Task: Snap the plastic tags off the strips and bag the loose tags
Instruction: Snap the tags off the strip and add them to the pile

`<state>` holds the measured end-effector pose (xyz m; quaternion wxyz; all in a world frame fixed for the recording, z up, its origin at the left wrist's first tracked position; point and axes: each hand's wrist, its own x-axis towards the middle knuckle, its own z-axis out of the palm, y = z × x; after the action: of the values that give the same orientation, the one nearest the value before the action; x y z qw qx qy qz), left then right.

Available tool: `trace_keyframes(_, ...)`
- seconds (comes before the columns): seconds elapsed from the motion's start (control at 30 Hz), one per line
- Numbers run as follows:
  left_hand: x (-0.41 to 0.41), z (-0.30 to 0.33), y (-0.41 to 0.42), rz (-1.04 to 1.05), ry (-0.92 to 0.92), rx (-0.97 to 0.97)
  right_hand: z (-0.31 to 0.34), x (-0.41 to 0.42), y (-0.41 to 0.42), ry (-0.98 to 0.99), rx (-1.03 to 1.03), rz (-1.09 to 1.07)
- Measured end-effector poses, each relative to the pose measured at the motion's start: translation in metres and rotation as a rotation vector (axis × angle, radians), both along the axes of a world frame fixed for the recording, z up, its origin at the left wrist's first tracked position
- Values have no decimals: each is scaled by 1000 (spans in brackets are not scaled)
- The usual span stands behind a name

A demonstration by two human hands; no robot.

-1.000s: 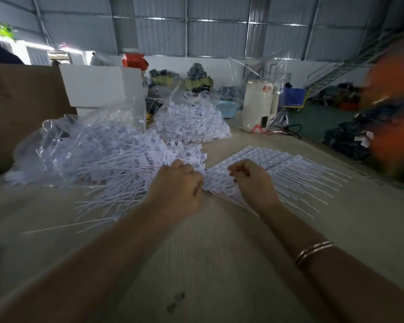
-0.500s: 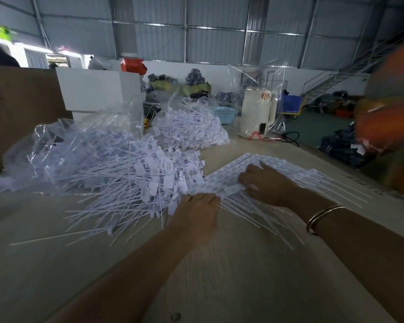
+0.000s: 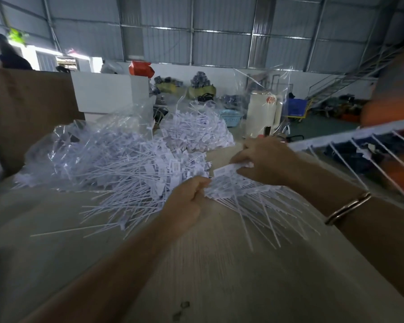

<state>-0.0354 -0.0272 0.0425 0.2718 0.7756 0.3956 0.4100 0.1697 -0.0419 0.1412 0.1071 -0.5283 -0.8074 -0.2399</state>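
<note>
A stack of white tag strips [image 3: 233, 185] lies on the table between my hands, its thin tails fanning toward me. My left hand [image 3: 189, 198] grips the stack's near left edge with curled fingers. My right hand [image 3: 264, 159] curls over the far side and pinches the top strip. A big heap of loose white tags [image 3: 135, 173] spreads to the left, partly on a clear plastic bag [image 3: 63, 145]. A second clear bag full of tags [image 3: 198, 131] stands behind.
At the right edge a person in orange [image 3: 392, 108] holds up another tag strip [image 3: 359, 134] with hanging tails. A white canister [image 3: 261, 115] and a blue basket [image 3: 231, 117] stand at the table's far end. A brown board [image 3: 21, 106] rises at left.
My left hand moved right onto the stack's edge. My right hand lifted from lying flat on the strips and now pinches the top one. The other person's strip came into view at right.
</note>
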Motion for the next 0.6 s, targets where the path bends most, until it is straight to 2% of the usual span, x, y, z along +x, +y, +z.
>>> trace_keyframes(0.07, -7, 2, -4, 17, -15, -5, -9, -9, -2, 169, -129, 36)
trace_keyframes(0.17, -13, 3, -12, 35, -133, -37, -30, -23, -8, 253, -260, 60)
trace_keyframes(0.27, -22, 6, -17, 61, -205, -94, -49, -44, -14, 351, -301, 100)
trace_keyframes(0.47, -47, -2, -16, 72, 86, -75, -76, -79, -28, 371, -240, 76)
trace_keyframes(0.6, -61, -8, -15, 49, 202, -2, -93, -84, -29, 258, -141, 74)
